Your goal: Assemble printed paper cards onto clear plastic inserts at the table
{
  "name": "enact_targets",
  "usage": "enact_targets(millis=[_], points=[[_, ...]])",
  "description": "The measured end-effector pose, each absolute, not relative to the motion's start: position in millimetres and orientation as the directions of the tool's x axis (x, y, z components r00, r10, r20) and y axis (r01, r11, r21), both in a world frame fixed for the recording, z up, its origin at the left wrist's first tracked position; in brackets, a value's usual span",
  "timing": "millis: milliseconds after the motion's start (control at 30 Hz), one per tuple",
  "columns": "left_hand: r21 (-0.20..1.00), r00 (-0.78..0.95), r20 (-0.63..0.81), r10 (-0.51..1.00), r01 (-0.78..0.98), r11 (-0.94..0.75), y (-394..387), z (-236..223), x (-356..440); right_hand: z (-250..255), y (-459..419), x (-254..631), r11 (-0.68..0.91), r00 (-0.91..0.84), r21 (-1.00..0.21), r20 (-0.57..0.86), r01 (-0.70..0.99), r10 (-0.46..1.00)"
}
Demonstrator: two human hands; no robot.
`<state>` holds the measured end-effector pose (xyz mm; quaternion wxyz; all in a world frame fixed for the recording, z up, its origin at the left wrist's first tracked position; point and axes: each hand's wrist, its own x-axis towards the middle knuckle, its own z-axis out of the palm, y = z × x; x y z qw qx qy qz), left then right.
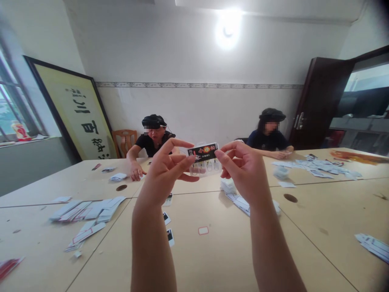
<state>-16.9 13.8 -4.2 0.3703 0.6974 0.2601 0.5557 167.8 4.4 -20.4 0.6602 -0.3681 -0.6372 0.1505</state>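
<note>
Raised above the table, a small clear plastic pack with a black printed label is held between my two hands. Several small items with yellowish tops show through its lower half, too small to name. My left hand pinches the left end, thumb on the front. At the right end, my right hand grips the edge between thumb and fingers. Below them on the table lies a small white sticker with a red border. Black-and-white cards are partly hidden by my left forearm.
White paper slips lie in a pile at left, and another heap lies at right. White pieces sit beyond my right wrist. Two people sit across the table. A round hole is at right.
</note>
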Motion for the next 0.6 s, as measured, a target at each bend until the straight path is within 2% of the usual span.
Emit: enact_targets(millis=[133, 233, 333, 400, 500, 600], points=[[0.812, 0.188, 0.576, 0.796, -0.024, -0.583, 18, -6, -28, -19, 3, 168, 0.683, 0.155, -0.657, 0.747, 0.318, 0.646], [0.797, -0.005, 0.603, 0.798, 0.035, -0.603, 27, -9, -49, -19, 2, 166, 0.680, 0.095, -0.655, 0.740, 0.330, 0.666], [0.814, -0.205, 0.580, 0.789, 0.189, -0.549, 47, -17, -75, -22, 6, 161, 0.693, -0.009, -0.621, 0.743, 0.366, 0.670], [0.841, -0.295, 0.528, 0.796, 0.316, -0.440, 69, -28, -88, -25, 11, 157, 0.685, -0.103, -0.596, 0.718, 0.419, 0.688], [0.878, -0.369, 0.255, 0.894, 0.476, -0.054, 106, -53, -96, -30, 16, 152, 0.647, -0.232, -0.567, 0.633, 0.509, 0.738], [0.855, -0.376, 0.156, 0.913, 0.515, 0.066, 136, -79, -90, -32, 17, 152, 0.639, -0.293, -0.558, 0.587, 0.529, 0.755]])
